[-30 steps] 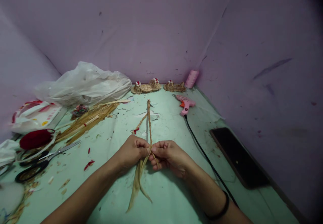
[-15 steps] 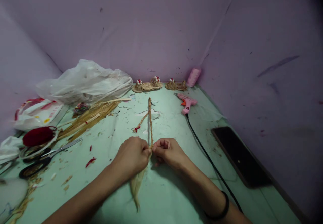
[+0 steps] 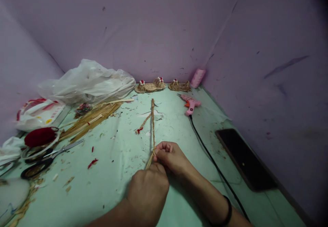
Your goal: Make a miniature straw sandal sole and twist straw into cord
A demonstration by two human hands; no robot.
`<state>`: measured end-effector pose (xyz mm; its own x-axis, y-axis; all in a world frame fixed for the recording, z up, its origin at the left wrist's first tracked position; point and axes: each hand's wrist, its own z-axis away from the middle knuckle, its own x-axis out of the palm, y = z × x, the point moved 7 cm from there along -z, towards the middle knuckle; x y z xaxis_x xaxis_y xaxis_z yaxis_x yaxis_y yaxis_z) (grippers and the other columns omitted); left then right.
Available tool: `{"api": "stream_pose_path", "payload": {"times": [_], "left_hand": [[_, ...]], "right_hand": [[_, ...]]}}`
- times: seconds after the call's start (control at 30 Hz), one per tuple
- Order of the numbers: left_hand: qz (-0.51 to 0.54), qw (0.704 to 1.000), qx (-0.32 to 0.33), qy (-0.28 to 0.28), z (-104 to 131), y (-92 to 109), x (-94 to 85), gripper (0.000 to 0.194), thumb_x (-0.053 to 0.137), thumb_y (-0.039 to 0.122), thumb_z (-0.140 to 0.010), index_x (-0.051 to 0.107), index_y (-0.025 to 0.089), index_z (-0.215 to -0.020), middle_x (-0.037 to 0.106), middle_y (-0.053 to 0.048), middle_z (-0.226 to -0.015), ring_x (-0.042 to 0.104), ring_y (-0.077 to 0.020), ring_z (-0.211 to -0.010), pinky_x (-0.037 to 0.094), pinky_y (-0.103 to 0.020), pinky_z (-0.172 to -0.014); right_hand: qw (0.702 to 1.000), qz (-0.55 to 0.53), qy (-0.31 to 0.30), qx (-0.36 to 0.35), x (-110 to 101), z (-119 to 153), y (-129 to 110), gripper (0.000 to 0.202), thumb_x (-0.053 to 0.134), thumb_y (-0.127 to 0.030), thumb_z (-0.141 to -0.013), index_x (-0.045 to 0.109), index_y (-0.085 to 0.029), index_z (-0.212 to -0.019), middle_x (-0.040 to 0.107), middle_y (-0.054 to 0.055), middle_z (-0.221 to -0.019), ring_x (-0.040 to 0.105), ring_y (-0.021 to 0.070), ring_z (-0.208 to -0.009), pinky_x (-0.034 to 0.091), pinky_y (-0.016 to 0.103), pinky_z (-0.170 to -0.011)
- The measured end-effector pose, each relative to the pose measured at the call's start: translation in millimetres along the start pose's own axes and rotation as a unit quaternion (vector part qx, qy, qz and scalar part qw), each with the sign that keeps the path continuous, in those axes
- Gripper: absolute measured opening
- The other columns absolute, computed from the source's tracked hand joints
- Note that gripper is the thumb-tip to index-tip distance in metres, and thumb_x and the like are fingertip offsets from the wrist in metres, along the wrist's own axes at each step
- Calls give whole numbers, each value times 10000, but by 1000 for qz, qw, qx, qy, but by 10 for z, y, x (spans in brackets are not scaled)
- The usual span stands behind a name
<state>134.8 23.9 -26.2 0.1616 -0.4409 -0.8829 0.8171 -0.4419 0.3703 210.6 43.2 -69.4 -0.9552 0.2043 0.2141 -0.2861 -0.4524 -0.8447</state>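
Note:
A thin braid of tan plant fibre (image 3: 153, 124) runs toward me from a fixed point on the table, with a short side braid (image 3: 144, 123) tied off in red. At the braid's near end, my right hand (image 3: 170, 157) pinches the fibre between thumb and fingertips. Closer to me, my left hand (image 3: 148, 191) is closed over the loose strands (image 3: 149, 161), which show just above its knuckles. Most of the strands' lower part is hidden behind that hand.
Scissors (image 3: 55, 155), red yarn (image 3: 40, 137), a fibre bundle (image 3: 94, 119) and a plastic bag (image 3: 88, 82) lie left. Small woven slippers (image 3: 151, 86) stand at the back. A pink glue gun (image 3: 190, 103), its black cord (image 3: 207, 152) and a phone (image 3: 244, 158) lie right.
My left hand has moved from the braid's end down toward me, over the loose strands. The right hand keeps its pinch in nearly the same place.

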Motion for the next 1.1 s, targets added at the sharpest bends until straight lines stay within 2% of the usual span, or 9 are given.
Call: {"api": "stream_pose_path", "payload": {"times": [0.1, 0.17, 0.2, 0.33, 0.4, 0.53, 0.7, 0.83, 1.1], "left_hand": [[73, 997, 25, -16, -68, -55, -213, 204, 499, 257, -687, 637, 138, -595, 583, -101, -543, 521, -183, -509, 327, -285, -509], [166, 984, -9, 60, -170, -208, -483, 255, 433, 298, -745, 631, 156, -669, 604, -69, -617, 532, -158, -562, 363, -269, -540], [226, 971, -47, 55, -232, -308, -519, 230, 450, 297, -731, 626, 150, -729, 607, -56, -641, 522, -138, -531, 367, -254, -511], [476, 856, -123, -161, -401, -396, -165, 239, 537, 315, -648, 593, 102, -741, 551, -18, -547, 465, -95, -392, 352, -215, -380], [517, 827, -114, -189, -441, -382, -59, 209, 580, 301, -599, 579, 95, -629, 525, -10, -503, 462, -84, -387, 361, -204, -378], [445, 875, -139, -133, -487, -495, -10, 154, 563, 262, -566, 531, 121, -512, 419, 36, -364, 350, -67, -309, 253, -198, -335], [391, 916, -38, -81, -558, -470, -99, 221, 556, 258, -559, 434, 138, -419, 268, 75, -384, 199, -38, -408, 137, -209, -408], [389, 917, -15, -90, -563, -474, -77, 197, 537, 272, -577, 482, 128, -453, 283, 67, -414, 213, -53, -439, 150, -220, -429], [394, 915, -54, -73, -574, -486, -28, 130, 491, 186, -529, 463, 132, -413, 308, 58, -378, 242, -53, -408, 165, -207, -400]], "right_hand": [[1000, -10, -11, -7, -1, -13, -16, 38, 522, -171, -569, 496, -145, -562, 465, -78, -392, 260, 8, -256, 189, 157, -265], [999, -17, -27, -13, 11, -11, -35, 75, 543, -198, -581, 498, -146, -553, 434, -85, -374, 259, 10, -263, 205, 156, -265], [999, -19, -36, -14, 22, -8, -43, 94, 550, -212, -588, 495, -147, -547, 425, -86, -371, 257, 11, -265, 211, 157, -264], [998, -3, -50, -21, 38, -8, -61, 119, 555, -231, -614, 487, -149, -561, 474, -64, -420, 276, 16, -270, 216, 168, -268], [998, 29, -45, -31, 24, -27, -54, 95, 546, -220, -631, 490, -152, -596, 501, -53, -457, 298, 22, -279, 226, 175, -286], [981, 160, -21, -112, -24, -55, -98, 69, 509, -164, -667, 498, -154, -600, 527, -26, -501, 426, 58, -412, 325, 188, -419], [907, 356, 13, -223, -50, 50, -257, 122, 480, -177, -715, 584, -149, -657, 582, 0, -582, 475, 90, -523, 330, 200, -489], [877, 427, -4, -221, -49, 109, -324, 169, 472, -188, -733, 627, -143, -686, 593, 6, -575, 468, 93, -519, 313, 203, -487], [866, 473, 40, -156, -87, 180, -308, 173, 488, -217, -713, 630, -148, -642, 582, 12, -509, 447, 87, -441, 252, 197, -415]]}}
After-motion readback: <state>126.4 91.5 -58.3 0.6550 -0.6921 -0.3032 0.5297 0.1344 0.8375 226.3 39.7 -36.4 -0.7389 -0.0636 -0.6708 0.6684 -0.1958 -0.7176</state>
